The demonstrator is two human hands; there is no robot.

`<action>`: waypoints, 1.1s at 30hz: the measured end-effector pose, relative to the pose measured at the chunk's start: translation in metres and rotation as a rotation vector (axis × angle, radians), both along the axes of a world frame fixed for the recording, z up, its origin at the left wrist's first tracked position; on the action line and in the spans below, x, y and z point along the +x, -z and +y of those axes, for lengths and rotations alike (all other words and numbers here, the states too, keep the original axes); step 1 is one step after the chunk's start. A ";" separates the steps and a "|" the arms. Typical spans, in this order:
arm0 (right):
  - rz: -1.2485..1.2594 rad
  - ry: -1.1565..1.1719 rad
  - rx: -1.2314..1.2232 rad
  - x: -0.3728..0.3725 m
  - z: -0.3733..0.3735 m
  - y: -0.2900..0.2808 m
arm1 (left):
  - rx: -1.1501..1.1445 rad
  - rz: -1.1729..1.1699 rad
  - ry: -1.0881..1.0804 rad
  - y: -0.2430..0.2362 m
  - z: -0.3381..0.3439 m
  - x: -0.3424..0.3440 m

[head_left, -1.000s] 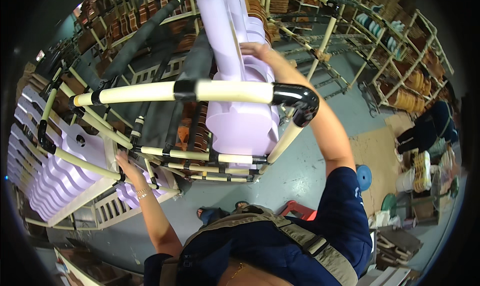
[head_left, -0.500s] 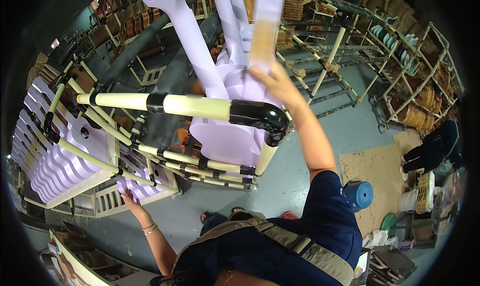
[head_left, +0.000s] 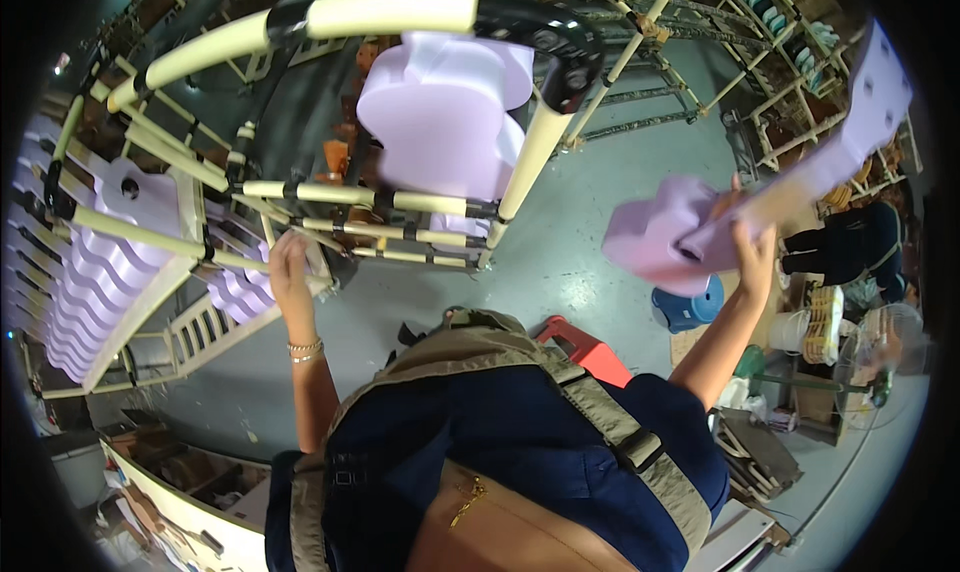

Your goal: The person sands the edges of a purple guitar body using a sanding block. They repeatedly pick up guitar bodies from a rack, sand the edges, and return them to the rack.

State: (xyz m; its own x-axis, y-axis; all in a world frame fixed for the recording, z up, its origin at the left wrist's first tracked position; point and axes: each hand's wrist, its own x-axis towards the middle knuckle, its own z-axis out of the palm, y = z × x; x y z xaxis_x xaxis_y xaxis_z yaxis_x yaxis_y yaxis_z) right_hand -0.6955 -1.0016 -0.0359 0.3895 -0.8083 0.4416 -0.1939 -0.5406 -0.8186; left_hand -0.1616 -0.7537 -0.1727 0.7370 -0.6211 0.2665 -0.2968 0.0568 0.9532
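A lavender ukulele body with neck attached (head_left: 660, 234) is in my right hand (head_left: 752, 257), out to the right. My fingers wrap round its neck near the body, and the headstock points up toward the right edge. My left hand (head_left: 291, 277) is at the cream rail (head_left: 130, 234) of the left rack, its fingers bent over that rail. Beside it stand smaller lavender ukuleles (head_left: 235, 294), and farther left a row of several more (head_left: 110, 282). Other lavender bodies (head_left: 440, 137) rest in the tube rack (head_left: 390, 14) ahead.
A blue stool (head_left: 690, 307) stands beneath the held ukulele, and a red stool (head_left: 585, 350) is close in front of me. At right, another person (head_left: 850, 247) bends near a white bucket (head_left: 788, 332) and a fan (head_left: 893, 342). Empty-looking tube racks (head_left: 640, 122) stand beyond.
My right hand has lifted a ukulele out of the rack ahead and swung it right. My left hand has moved up from the smaller ukuleles to the rail. The view has tilted downward.
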 end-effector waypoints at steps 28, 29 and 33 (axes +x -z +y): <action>0.098 -0.994 -0.275 0.649 0.441 0.134 | -0.928 0.304 -0.627 -0.046 0.416 0.088; 0.085 -0.988 -0.213 0.664 0.445 0.143 | -0.998 0.259 -0.741 -0.053 0.439 0.084; 0.159 -1.092 0.066 0.732 0.466 0.188 | -1.300 0.025 -1.085 -0.076 0.511 0.055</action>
